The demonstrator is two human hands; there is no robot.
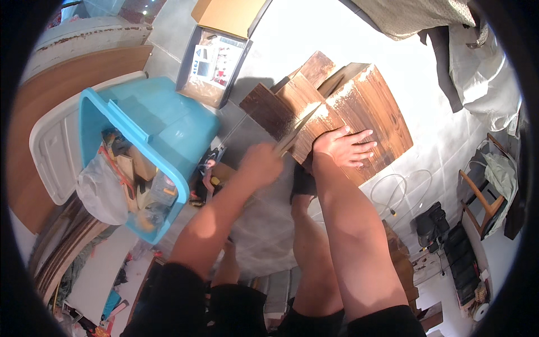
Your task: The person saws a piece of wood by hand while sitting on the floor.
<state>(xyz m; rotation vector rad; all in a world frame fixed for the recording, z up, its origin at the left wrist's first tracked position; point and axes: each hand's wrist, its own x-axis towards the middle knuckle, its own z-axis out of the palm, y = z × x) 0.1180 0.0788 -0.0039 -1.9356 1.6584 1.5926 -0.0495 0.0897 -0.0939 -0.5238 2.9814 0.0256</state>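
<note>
Apparently a shaping step: one side works, the other steadies

Wooden piece (382, 112) lies on the pale tiled floor, ahead of the person and a little right of centre; several brown boards make it up, with shorter blocks jutting out toward the left. Pale, worn-looking patches show on the brown face near the tool (292, 136).

Step in hand, judged from posture: cutting or scraping at the wood. The tool is thin and straight; saw or file, cannot tell which. Next move likely calls for a controlled stroke along the same line, with firm downward pressure from the bracing palm and its fingers clear of the tool's path.

Pose. Left hand (261, 164): fist closed around the near end of the tool, which points up and to the right onto the wood; forearm slants in from the lower left, elbow apparently bent. Right hand (345, 147): opened flat, palm down on the wood, fingers spread and pointing right, gripping nothing; forearm runs up from the lower right, nearly straight.

Also noted: dark-covered foot (303, 182) close beside the wood's near edge, contact unclear. Blue bin (168, 112) tipped on its side, well to the left.
</note>
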